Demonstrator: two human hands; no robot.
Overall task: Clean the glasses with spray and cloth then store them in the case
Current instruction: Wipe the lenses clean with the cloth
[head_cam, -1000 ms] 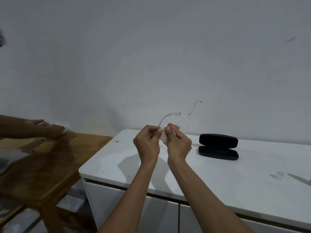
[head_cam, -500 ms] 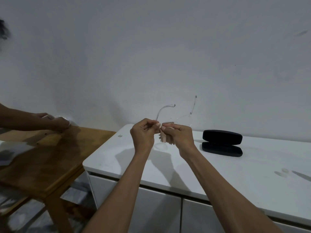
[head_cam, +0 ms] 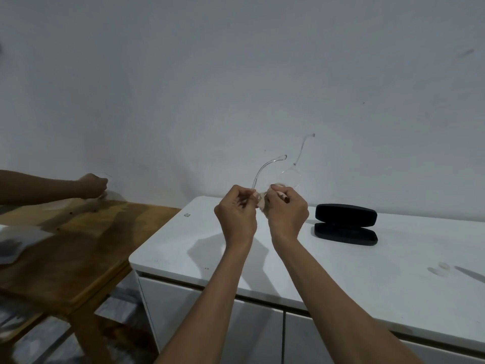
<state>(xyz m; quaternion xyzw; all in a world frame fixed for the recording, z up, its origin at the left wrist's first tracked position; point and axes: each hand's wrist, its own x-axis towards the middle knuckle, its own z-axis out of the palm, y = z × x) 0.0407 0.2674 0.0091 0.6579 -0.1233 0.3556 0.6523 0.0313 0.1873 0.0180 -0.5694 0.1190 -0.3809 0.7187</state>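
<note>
While both hands are raised above the white cabinet top [head_cam: 341, 271], the left hand [head_cam: 236, 216] is curled closed, pinching the near end of the clear glasses [head_cam: 275, 177] by the frame, and the right hand [head_cam: 287, 214] is closed around a pale pink cloth [head_cam: 262, 204] pressed against one lens. The glasses are held in the air between the two hands, their transparent temples sticking up and away toward the wall (they are hard to make out against it). The black case [head_cam: 346, 224] lies open on the cabinet top just to the right of the right hand, apart from it. On the far left, another person's hand [head_cam: 91, 185] rests closed over the wooden table [head_cam: 65, 245].
</note>
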